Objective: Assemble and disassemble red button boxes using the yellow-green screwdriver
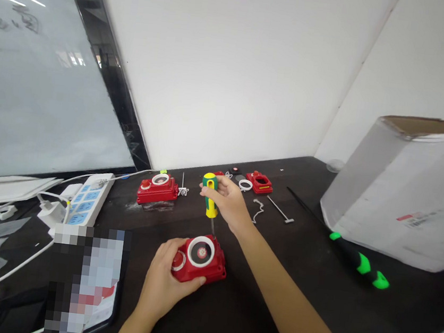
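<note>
A red box-shaped device (216, 267) with a white ring around a dark round window lies on the dark table, gripped from its left side by my left hand (165, 275). The fingers cover part of its left end, where a small red button shows. My right hand (228, 199) is wrapped around the green and yellow handle of a screwdriver (212, 208). The screwdriver stands nearly upright, its tip down at the device's far right corner. Whether a screw sits under the tip is too small to make out.
A similar red device (159, 190) stands behind to the left, and a red housing (259, 181) beside a white ring (245, 185) behind to the right. A power strip (92, 200) and phone lie left. A black-green screwdriver (363, 263) lies by a large box (400, 187).
</note>
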`<state>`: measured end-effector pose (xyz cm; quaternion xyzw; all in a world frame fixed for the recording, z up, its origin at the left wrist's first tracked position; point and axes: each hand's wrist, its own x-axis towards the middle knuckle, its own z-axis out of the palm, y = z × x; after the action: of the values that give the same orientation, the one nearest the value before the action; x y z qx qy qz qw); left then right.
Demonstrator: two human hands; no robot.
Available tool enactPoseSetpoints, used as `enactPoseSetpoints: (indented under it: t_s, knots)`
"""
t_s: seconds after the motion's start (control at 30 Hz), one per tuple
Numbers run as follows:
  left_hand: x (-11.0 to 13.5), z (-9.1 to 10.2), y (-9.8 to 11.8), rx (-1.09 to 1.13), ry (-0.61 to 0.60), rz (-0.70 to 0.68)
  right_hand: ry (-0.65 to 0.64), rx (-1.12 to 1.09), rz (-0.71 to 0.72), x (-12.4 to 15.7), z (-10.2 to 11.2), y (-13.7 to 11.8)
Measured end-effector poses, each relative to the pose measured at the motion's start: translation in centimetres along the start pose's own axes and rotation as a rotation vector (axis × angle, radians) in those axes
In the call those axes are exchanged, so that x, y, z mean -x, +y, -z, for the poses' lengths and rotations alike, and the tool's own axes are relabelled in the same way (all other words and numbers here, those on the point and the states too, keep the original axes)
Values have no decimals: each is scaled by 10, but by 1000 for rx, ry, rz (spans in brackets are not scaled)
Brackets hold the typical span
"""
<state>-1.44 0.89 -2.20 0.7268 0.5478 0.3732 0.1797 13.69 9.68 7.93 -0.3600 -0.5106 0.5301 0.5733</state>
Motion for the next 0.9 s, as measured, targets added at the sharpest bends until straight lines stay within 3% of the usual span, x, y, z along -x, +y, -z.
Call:
enactPoseSetpoints:
  t_s: [0.1, 0.3, 0.53, 0.77, 0.9]
  knots:
    - [0, 0, 0, -1, -4, -1, -36, 8, -21, 1, 0, -3]
    - [0, -1, -2, -3, -2, -3, 25, 22, 11, 2, -1, 2]
    - [1, 0, 0, -15, -6, 6, -69, 69, -18, 3, 4, -9]
    - [0, 0, 0, -8, -9, -5, -14, 59, -3, 3, 4, -5]
    - [-1, 0, 1, -8, -13, -6, -52, 74, -26, 3, 7, -11]
